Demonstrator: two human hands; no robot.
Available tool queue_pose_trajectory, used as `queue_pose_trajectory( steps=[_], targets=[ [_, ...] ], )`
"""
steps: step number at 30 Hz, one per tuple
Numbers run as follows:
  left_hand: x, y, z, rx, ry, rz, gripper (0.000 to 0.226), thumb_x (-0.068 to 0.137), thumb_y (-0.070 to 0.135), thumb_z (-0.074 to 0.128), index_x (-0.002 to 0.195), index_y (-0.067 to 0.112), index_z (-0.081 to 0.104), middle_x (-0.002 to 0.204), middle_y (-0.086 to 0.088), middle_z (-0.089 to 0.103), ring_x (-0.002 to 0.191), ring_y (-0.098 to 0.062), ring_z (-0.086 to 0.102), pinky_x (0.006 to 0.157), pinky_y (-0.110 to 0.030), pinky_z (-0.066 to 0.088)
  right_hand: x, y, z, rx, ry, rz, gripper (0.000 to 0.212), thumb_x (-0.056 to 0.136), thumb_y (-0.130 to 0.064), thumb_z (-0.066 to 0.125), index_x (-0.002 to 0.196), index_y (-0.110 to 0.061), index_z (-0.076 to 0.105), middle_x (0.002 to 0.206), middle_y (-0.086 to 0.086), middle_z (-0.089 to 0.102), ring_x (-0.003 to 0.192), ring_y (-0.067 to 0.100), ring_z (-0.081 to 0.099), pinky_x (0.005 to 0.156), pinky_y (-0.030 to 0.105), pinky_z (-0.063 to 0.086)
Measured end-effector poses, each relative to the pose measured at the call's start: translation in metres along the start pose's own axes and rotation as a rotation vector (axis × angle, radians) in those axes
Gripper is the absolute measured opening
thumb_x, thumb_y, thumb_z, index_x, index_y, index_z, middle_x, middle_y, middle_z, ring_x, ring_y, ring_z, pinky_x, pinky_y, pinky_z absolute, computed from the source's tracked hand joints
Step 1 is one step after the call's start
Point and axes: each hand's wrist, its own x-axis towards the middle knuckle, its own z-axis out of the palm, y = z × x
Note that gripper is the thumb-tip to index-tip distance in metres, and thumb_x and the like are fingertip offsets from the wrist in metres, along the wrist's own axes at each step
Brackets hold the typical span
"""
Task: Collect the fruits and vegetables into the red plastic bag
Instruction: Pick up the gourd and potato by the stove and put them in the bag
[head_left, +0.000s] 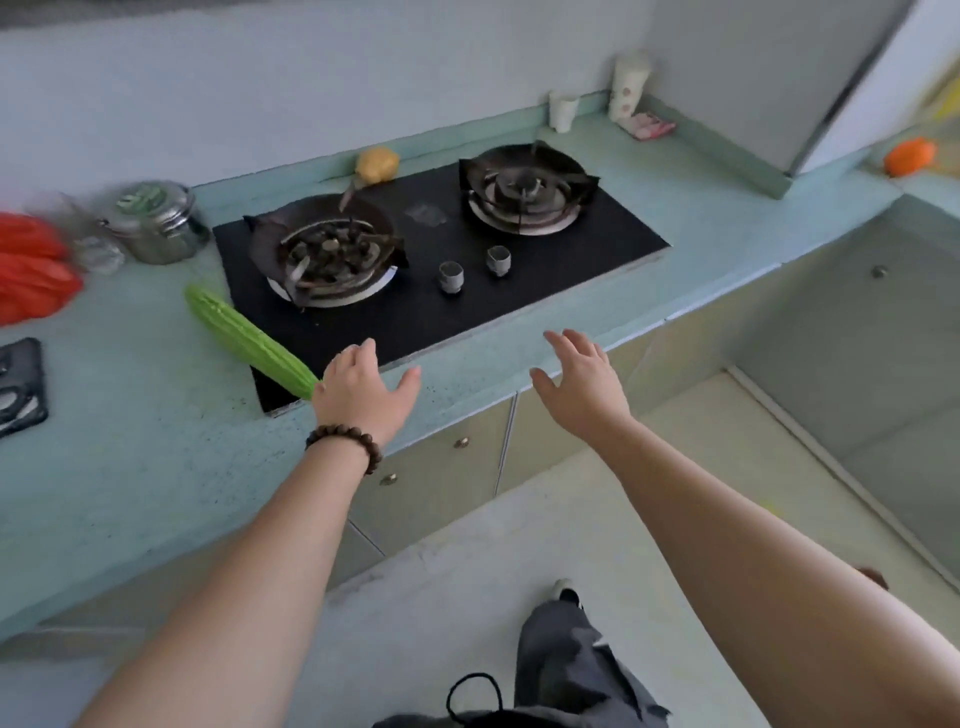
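My arms reach over the pale green tabletop (130, 467) and black glass two-burner stove (519, 291). The crumpled red plastic bag (31, 270) sits far left. My left hand (363, 389), fingers relaxed and empty, hovers beside the long green ridged gourd (249, 340); my right hand (582, 379) is spread, empty. A yellow fruit (377, 164) lies behind the stove.
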Motion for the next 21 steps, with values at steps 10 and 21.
queue_pose_trajectory(
  steps=[10, 21],
  targets=[
    [0.032, 0.053, 0.016, -0.006, 0.156, -0.296, 0.071, 0.087, 0.056, 0.046, 0.142, 0.012, 0.032, 0.144, -0.006, 0.040, 0.136, -0.026, 0.034, 0.109, -0.048, 0.032, 0.123, 0.013, -0.018, -0.015, -0.194, -0.281, 0.057, 0.092, -0.038, 0.048, 0.144, -0.021, 0.030, 0.154, 0.005, 0.027, 0.145, 0.022, 0.015, 0.116, 0.042, 0.024],
    [0.060, 0.035, 0.015, 0.057, 0.184, -0.496, 0.073, 0.088, 0.055, 0.045, 0.145, 0.015, 0.026, 0.153, -0.008, 0.029, 0.142, -0.025, 0.024, 0.114, -0.047, 0.023, 0.180, -0.035, 0.010, 0.011, -0.293, -0.459, 0.055, 0.092, -0.036, 0.050, 0.142, -0.021, 0.033, 0.153, 0.004, 0.029, 0.144, 0.022, 0.017, 0.115, 0.043, 0.027]
  ],
)
